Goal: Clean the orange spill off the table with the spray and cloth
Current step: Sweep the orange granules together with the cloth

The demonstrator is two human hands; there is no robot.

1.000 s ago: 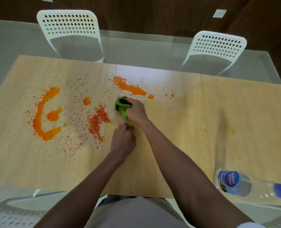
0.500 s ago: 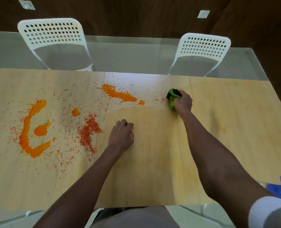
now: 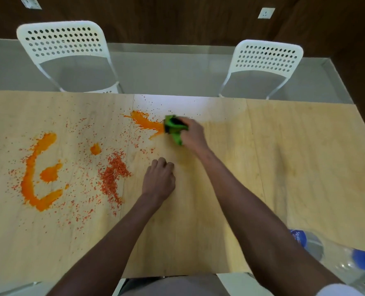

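The green cloth is being gripped by the right hand, orange spill touching its left; the left hand is being rested fisted.

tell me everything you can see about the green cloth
The bright green cloth looks soft and is bunched into a wad, with a dark patch at its top and a tail trailing toward the person. The right hand grips it against the pale wooden table, its far-left edge at the orange streak of the spill.

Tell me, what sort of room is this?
Probably a dining or meeting room: a long wooden table, two white perforated chairs across it, and wall sockets on dark panelling.
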